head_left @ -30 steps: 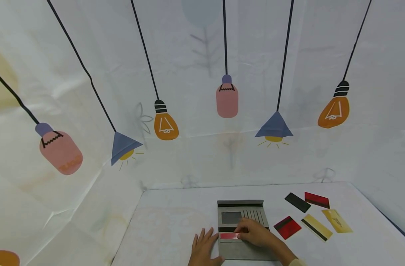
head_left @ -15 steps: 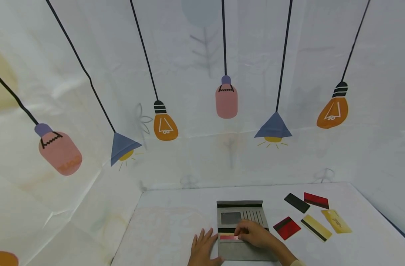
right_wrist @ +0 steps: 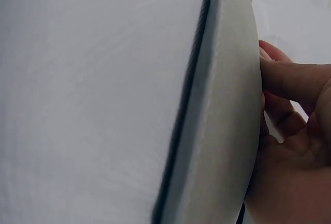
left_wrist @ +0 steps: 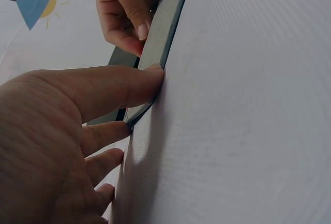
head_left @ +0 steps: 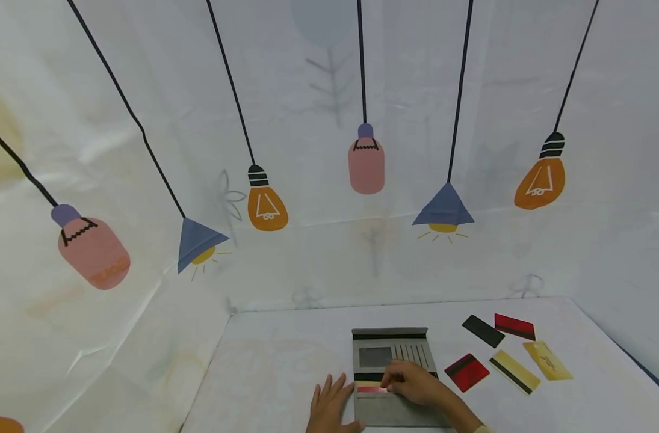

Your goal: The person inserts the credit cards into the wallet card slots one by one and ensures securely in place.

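A grey wallet (head_left: 399,415) lies unfolded on the white table, with a dark window and several slots in its far half. My right hand (head_left: 416,383) pinches a red card (head_left: 369,390) whose strip shows at a slot of the near half. My left hand (head_left: 329,406) rests at the wallet's left side, fingers spread. In the left wrist view, the left hand's thumb (left_wrist: 139,85) presses the corner of the wallet (left_wrist: 160,32). The right wrist view shows the right hand (right_wrist: 300,125) behind the wallet's raised near edge (right_wrist: 227,105), which hides most of the card.
To the right of the wallet lie several loose cards: a black one (head_left: 483,331), a red one (head_left: 515,326), a gold one (head_left: 547,360), a yellow one (head_left: 515,371) and another red one (head_left: 467,372). White wall sheets with printed lamps stand behind the table.
The red card has slid toward me into the slot, and a pale yellow strip now shows above it. My right hand has lowered slightly with it; the left stays in place.
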`<state>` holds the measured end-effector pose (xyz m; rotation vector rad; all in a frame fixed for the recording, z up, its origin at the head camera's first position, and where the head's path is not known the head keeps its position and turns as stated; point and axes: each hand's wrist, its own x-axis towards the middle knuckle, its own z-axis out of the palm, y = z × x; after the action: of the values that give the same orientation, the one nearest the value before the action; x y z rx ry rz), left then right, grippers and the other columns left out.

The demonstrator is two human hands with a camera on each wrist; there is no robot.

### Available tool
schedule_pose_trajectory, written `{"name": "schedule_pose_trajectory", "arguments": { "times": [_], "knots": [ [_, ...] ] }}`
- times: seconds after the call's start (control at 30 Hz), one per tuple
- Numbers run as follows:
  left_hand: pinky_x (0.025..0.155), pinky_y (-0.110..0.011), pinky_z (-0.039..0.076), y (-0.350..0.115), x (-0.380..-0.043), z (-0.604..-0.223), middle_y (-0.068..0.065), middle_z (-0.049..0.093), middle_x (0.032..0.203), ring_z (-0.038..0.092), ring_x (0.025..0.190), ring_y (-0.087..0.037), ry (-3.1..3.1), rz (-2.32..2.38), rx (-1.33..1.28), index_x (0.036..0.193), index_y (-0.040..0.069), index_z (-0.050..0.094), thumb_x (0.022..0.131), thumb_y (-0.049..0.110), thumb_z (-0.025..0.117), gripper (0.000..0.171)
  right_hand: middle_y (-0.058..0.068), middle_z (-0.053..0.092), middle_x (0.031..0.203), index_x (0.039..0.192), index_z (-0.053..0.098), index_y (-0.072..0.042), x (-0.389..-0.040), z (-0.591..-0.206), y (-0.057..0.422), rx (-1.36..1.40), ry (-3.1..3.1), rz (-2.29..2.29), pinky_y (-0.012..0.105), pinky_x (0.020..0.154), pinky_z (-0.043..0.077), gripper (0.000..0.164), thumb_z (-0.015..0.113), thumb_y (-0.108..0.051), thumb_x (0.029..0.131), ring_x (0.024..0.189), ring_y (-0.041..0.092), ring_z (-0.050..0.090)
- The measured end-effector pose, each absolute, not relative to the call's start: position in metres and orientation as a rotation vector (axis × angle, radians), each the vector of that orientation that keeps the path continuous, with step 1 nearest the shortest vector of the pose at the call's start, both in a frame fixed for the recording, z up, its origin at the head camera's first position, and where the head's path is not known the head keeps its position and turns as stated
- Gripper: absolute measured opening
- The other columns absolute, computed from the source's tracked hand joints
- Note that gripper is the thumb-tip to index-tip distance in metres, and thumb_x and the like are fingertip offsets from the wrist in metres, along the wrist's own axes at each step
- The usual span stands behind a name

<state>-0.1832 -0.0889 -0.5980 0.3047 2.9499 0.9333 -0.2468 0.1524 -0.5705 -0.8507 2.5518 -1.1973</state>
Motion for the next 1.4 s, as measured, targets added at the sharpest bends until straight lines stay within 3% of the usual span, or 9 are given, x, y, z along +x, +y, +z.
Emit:
{"name": "schedule_pose_trajectory", "arguments": {
  "times": [1.4],
  "knots": [
    [0.107, -0.069, 0.010, -0.0900, -0.1847, -0.5993, -0.012, 0.044, 0.143, 0.025, 0.138, -0.041, 2.936, 0.959, 0.325, 0.127, 0.015, 0.056, 0.065, 0.043, 0.079, 0.071, -0.009, 0.057, 0.086, 0.088, 0.065, -0.021, -0.2421, -0.5740, 0.1513, -0.824, 2.524, -1.238, 0.019, 0.060, 0.042, 0.006, 0.060, -0.018, 0.090, 0.072, 0.001, 0.049]
  ]
}}
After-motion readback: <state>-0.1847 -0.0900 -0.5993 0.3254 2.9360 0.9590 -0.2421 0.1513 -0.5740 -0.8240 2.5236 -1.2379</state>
